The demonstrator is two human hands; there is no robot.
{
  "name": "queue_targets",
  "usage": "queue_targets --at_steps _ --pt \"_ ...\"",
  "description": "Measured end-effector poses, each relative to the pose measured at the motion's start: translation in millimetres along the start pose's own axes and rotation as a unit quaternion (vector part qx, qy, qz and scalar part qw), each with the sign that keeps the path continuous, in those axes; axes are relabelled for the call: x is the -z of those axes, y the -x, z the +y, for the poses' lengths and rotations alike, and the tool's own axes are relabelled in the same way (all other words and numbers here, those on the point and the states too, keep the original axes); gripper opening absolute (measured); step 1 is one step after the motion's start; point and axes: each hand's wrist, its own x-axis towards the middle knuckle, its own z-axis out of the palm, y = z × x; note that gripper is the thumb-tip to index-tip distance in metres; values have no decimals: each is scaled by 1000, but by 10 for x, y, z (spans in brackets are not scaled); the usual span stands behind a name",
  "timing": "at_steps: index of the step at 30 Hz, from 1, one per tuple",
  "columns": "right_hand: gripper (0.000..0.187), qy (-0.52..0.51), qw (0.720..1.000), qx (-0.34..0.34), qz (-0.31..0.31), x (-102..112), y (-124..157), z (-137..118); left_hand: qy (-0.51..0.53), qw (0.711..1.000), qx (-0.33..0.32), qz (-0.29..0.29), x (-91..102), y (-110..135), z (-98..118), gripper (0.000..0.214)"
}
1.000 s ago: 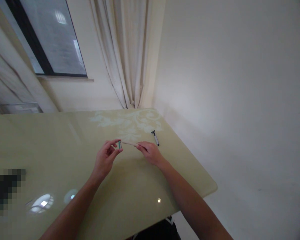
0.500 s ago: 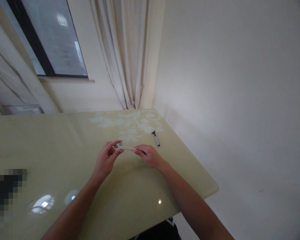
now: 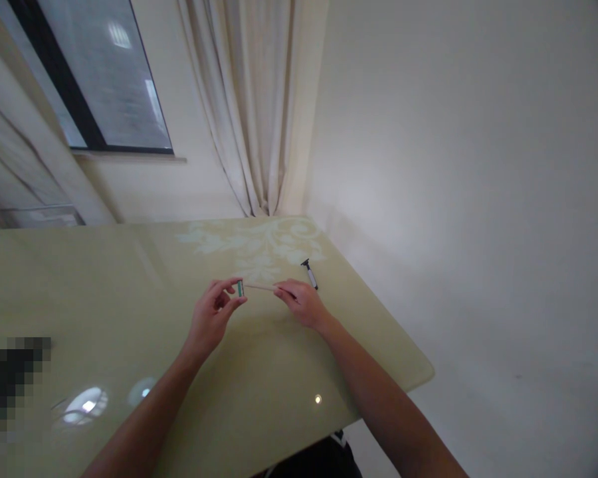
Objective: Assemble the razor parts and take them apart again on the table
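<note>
Both my hands hold a small razor above the pale green glass table (image 3: 104,285). My left hand (image 3: 212,320) pinches the razor's green blade head (image 3: 240,288) between thumb and forefinger. My right hand (image 3: 301,303) is closed on the far end of its cream handle (image 3: 260,287), which runs level between the two hands. A second razor (image 3: 309,273), with a black head and a grey handle, lies on the table just beyond my right hand, untouched.
The table's right edge and rounded corner (image 3: 423,375) lie near my right forearm, with white floor beyond. A cream curtain (image 3: 252,106) hangs at the far corner beside a window (image 3: 99,73). A blurred dark patch (image 3: 10,382) covers the table's left.
The razor dipped slightly half a second ago and is back up; both hands keep the same grip.
</note>
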Motion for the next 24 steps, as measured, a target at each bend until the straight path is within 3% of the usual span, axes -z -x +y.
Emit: queue_targets --at_steps 9,24 --pt "47 -1 999 5 36 -18 3 9 -5 1000 -5 -10 -15 16 -19 34" --pt "41 -2 1000 15 26 -30 1 7 9 1000 -1 -11 -16 17 -27 35"
